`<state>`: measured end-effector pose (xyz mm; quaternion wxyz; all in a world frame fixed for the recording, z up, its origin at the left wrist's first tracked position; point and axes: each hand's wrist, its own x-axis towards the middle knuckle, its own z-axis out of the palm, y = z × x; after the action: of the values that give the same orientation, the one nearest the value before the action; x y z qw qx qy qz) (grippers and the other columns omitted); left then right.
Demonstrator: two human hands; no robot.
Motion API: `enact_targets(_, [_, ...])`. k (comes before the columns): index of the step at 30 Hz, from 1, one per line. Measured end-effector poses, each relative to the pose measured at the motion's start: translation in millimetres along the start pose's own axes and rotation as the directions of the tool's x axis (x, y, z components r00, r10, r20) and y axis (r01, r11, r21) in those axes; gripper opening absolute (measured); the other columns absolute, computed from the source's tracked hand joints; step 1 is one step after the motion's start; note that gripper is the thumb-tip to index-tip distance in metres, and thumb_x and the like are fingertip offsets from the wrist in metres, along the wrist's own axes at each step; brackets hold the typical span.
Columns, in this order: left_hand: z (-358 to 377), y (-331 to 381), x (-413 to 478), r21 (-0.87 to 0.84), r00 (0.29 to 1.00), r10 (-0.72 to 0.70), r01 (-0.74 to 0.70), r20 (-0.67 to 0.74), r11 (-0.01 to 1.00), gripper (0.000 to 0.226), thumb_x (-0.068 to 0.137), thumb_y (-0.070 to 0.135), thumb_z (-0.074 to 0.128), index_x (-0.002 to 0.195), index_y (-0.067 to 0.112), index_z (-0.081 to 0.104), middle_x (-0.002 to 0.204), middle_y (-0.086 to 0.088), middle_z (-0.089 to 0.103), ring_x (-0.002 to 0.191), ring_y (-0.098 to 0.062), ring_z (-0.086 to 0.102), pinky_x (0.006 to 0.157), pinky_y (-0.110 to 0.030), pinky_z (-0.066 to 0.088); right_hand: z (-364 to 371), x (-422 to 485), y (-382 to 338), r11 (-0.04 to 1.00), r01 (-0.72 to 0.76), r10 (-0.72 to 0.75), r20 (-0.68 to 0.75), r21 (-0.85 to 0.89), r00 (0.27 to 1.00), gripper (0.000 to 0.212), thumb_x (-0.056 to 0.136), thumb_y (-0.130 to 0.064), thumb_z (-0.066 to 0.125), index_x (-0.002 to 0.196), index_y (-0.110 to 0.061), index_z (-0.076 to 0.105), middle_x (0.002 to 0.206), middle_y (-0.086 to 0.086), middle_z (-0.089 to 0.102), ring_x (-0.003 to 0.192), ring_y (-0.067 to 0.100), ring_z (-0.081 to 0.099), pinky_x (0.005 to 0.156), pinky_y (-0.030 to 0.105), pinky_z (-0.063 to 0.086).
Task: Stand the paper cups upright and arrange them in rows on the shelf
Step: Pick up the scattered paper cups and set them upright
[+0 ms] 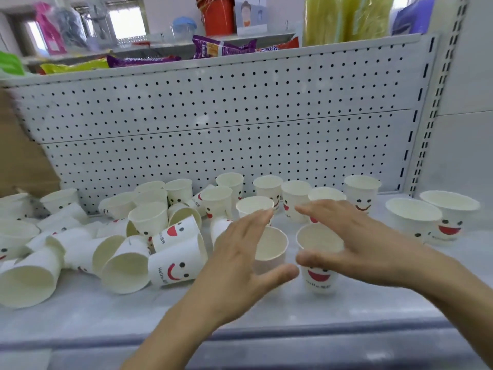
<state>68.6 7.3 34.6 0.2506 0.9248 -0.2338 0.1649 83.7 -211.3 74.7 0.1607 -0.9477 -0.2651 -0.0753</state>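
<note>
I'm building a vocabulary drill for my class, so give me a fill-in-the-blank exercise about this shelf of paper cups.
The toppled paper cups on the left lie on their ____.
The front row, between the left hand and right hand, holds ____ upright paper cups.
Two smiley paper bowls stand at the far ____ end of the shelf.
The white pegboard behind is dotted with ____.
Missing words: sides; two; right; holes.

A shop: white pegboard shelving (213, 124) with slotted uprights (437, 97), snack packets (221, 46) stocked above.
</note>
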Motion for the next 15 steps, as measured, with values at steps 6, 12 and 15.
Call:
enact_targets(6, [17.2,11.0,1.1,0.204,0.999,0.026,-0.017,-0.037,0.979,0.083,0.087,0.057,0.055,0.152,0.031,0.01,0.156,0.013,0.018,0.138,-0.003,0.01,0.102,-0.006,0.001,20.4,-10.2,9.1,0.994,-0.062,0.054,-0.084,-0.095,0.995,0.074,0.088,-0.056,0.054,0.15,-0.032,0.021,0.148,-0.009,0.034,0.135,0.011,0.027,0.107,0.027,0.031])
enact_targets(12, [42.1,48.7,18.4,0.072,0.999,0.042,-0.04,-0.03,0.997,0.078,0.088,0.044,0.063,0.151,0.022,0.023,0.151,0.004,0.03,0.139,-0.015,0.021,0.111,-0.019,0.015,6.4,-38.2,39.8,0.95,-0.23,0.202,-0.147,-0.213,0.968,0.069,0.088,-0.053,0.054,0.146,-0.025,0.029,0.144,-0.002,0.039,0.131,0.017,0.029,0.103,0.031,0.034])
enact_targets(15, [52.0,65.9,26.6,0.031,1.0,0.01,-0.011,0.005,0.999,0.08,0.087,0.047,0.063,0.151,0.022,0.022,0.152,0.002,0.028,0.141,-0.016,0.019,0.115,-0.028,0.019,5.6,-48.3,46.2,0.944,-0.246,0.214,-0.157,-0.218,0.964,0.071,0.088,-0.057,0.05,0.147,-0.024,0.029,0.148,-0.003,0.035,0.136,0.017,0.024,0.107,0.032,0.031])
